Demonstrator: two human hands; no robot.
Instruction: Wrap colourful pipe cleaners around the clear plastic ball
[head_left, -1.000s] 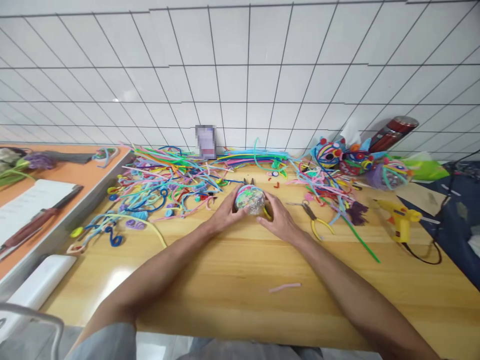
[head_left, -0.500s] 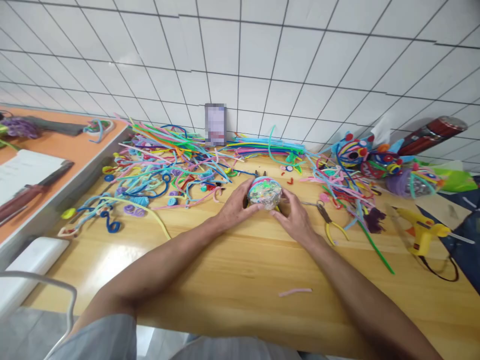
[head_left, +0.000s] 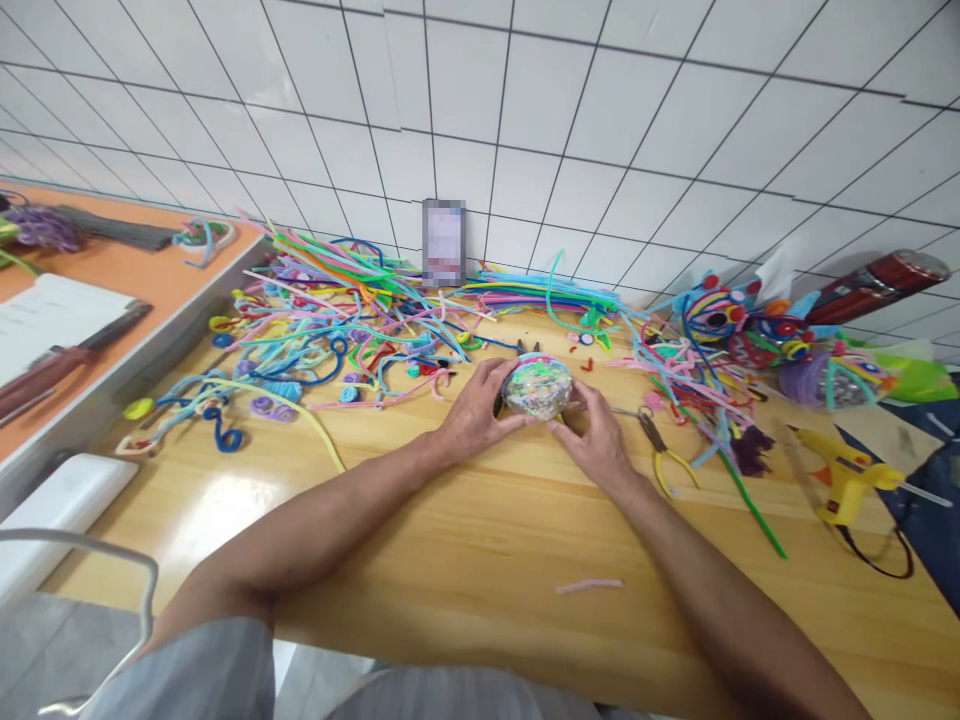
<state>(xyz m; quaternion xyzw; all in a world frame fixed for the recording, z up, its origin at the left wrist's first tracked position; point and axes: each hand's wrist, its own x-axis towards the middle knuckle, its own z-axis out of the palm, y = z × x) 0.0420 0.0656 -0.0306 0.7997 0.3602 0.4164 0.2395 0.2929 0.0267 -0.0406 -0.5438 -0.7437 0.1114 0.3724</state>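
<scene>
Between both hands is a clear plastic bottle craft (head_left: pixel 538 392), its rounded see-through end facing me, with coloured bits showing inside and pink and blue strands around its far rim. My left hand (head_left: pixel 476 412) wraps its left side, thumb along the bottom. The right side is gripped by my right hand (head_left: pixel 594 428), with the thumb underneath. Dark tool tips (head_left: pixel 523 347) poke out just behind the craft; the rest is mostly hidden. Right of my right hand lie yellow-handled pliers (head_left: pixel 660 450). A short pink pipe cleaner piece (head_left: pixel 590 586) rests nearer me.
Heaped pipe cleaners (head_left: pixel 360 290) run along the wall, with more in a right-hand pile (head_left: pixel 679 365). A phone (head_left: pixel 444 243) leans on the tiles. Decorated bottle crafts (head_left: pixel 720 310), a red flask (head_left: pixel 881 285) and a yellow glue gun (head_left: pixel 844 475) are at right; a white power strip (head_left: pixel 67 500) is at left.
The craft has tipped slightly so more of its clear end faces me. Both hands keep hold of it. The whole view has shifted a little.
</scene>
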